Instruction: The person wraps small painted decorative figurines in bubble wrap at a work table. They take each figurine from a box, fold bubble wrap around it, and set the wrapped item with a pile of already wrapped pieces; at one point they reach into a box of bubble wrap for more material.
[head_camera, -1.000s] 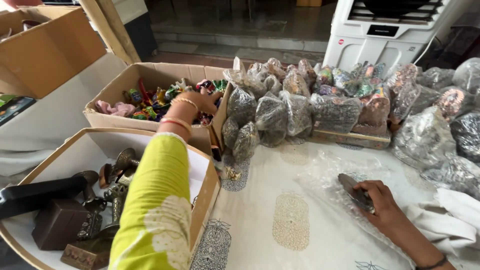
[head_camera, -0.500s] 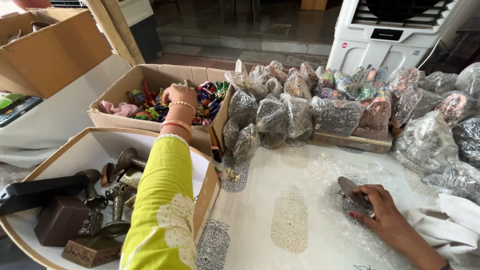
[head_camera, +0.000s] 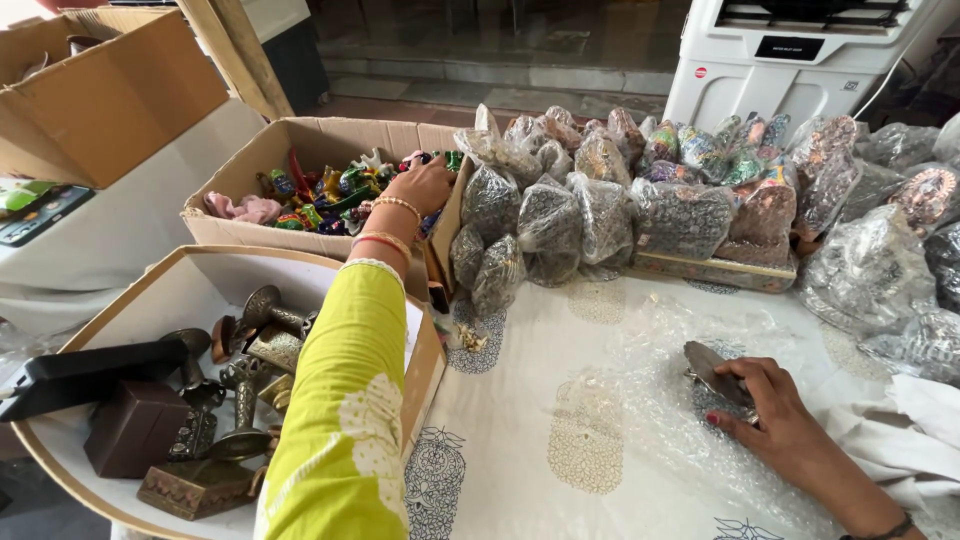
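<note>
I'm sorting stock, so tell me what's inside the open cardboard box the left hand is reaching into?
The cardboard box holds a jumble of small colourful trinkets and a pink cloth. The left hand covers some of them, and anything underneath the pile is hidden.

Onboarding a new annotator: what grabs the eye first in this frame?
The left hand, on a bright yellow-green sleeve, reaches into a cardboard box of colourful trinkets at centre left. Behind the table, a heap of clear bagged ornaments fills the middle. At lower right, the right hand presses a dark metal piece onto bubble wrap.
</note>
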